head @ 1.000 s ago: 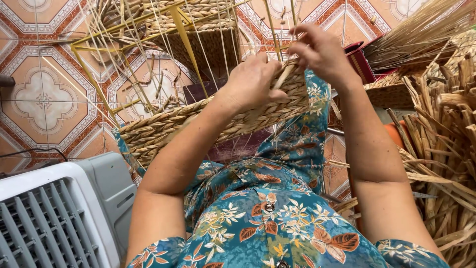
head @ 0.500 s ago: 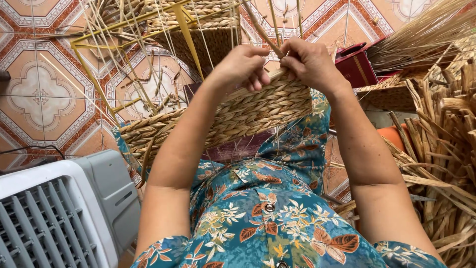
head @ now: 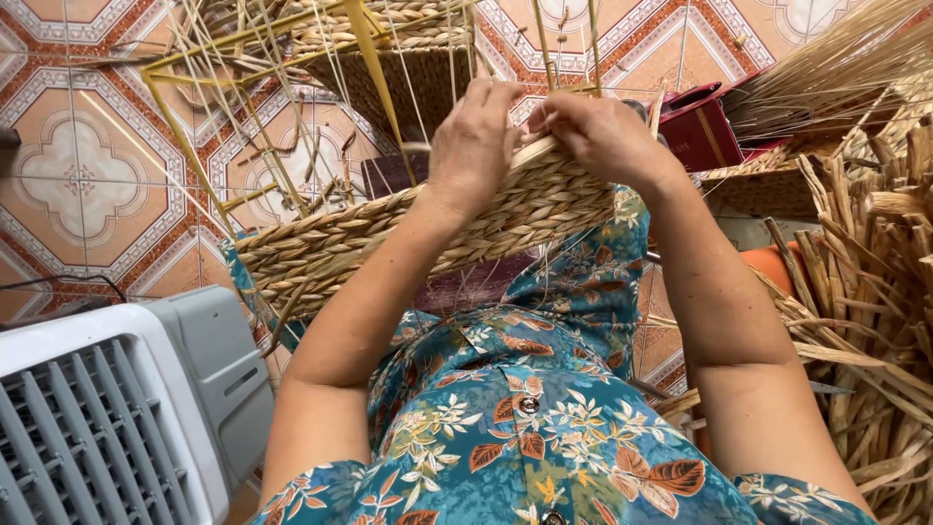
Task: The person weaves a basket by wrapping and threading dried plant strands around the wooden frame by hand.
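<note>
At the lower left stands a grey and white fan (head: 107,408) with a slatted grille, on a floor of patterned orange tiles (head: 68,175). Above it a yellow wire frame (head: 282,107) rises, with loose straw strands (head: 321,58) threaded up through its bars. The woven basket wall (head: 389,238), a band of plaited straw, lies across the person's lap; its long axis runs from the lower left up to the upper right, and its top edge faces away from the person toward the frame. The left hand (head: 473,146) rests on that upper edge, fingers curled down and clenched over the weave. Just beside it, almost touching, the right hand (head: 598,136) pinches a flat pale strand (head: 539,151) at the rim, fingers closed on it. Behind the right hand sits a dark red box (head: 700,131). At the far right a heap of dried reeds (head: 865,292) is piled up.
</note>
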